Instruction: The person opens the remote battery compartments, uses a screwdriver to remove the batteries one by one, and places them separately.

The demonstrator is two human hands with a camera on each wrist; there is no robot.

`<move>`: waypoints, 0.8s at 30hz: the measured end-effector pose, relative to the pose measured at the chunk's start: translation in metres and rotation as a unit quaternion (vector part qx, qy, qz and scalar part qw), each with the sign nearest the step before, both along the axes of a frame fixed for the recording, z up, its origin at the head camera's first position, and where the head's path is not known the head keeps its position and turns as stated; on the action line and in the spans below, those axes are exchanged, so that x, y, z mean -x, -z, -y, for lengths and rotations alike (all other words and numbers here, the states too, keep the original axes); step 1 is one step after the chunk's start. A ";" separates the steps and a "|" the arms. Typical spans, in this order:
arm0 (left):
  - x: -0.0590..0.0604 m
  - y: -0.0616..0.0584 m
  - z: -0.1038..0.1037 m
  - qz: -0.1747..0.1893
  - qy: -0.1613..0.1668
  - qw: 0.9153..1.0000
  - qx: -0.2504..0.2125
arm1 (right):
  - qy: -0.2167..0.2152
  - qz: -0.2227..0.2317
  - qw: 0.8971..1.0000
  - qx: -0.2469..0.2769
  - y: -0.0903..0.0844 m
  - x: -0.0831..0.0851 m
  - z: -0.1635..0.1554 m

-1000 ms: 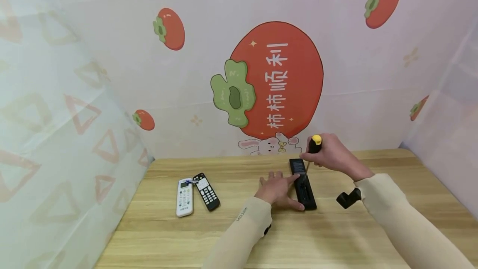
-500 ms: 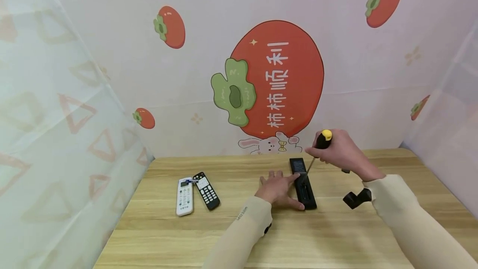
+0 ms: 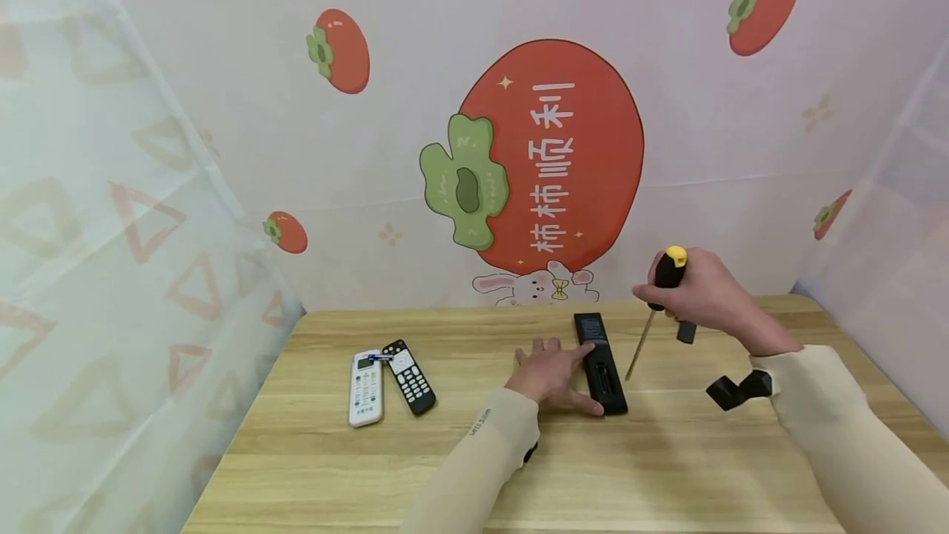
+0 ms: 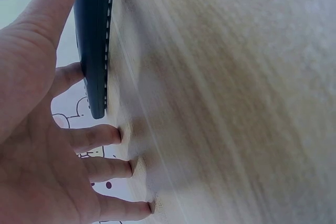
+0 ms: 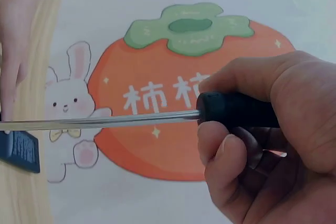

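Observation:
In the head view a black remote control [image 3: 600, 359] lies back-side up on the table, its battery compartment uncovered. My left hand [image 3: 549, 376] spreads out beside it, index finger and thumb pressing on it. The left wrist view shows the other fingers straight, tips on the wood. My right hand [image 3: 704, 297] grips a screwdriver [image 3: 670, 277] by its black handle with a yellow end. The thin metal shaft [image 5: 131, 121] points down and left, its tip just right of the remote in the head view.
A small black rectangular piece [image 3: 686, 331] lies on the table behind the right hand. To the left are a white remote [image 3: 366, 394] and a black-and-white remote [image 3: 415, 384]. A small blue item [image 3: 381, 358] lies across their upper ends. Printed fabric walls [image 3: 400, 147] enclose the table.
My right hand has moved right with the screwdriver, taking the tip off the black remote. The small black piece has come into sight. The left hand stays in place.

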State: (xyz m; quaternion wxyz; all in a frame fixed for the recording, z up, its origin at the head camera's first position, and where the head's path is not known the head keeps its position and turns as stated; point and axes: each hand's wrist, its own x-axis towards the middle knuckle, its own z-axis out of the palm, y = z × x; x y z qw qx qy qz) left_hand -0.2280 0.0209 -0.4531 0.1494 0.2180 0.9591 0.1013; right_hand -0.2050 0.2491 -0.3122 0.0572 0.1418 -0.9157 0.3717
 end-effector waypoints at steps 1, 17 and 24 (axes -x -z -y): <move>0.000 0.000 0.000 -0.001 0.000 1.000 0.002 | 0.003 0.007 1.000 -0.004 0.000 0.000 -0.003; 0.004 0.000 0.000 -0.007 -0.009 1.000 0.001 | 0.013 0.172 0.982 -0.081 0.025 0.025 -0.067; 0.002 -0.001 -0.001 -0.010 -0.009 1.000 0.002 | 0.016 0.197 0.975 -0.102 0.033 0.028 -0.092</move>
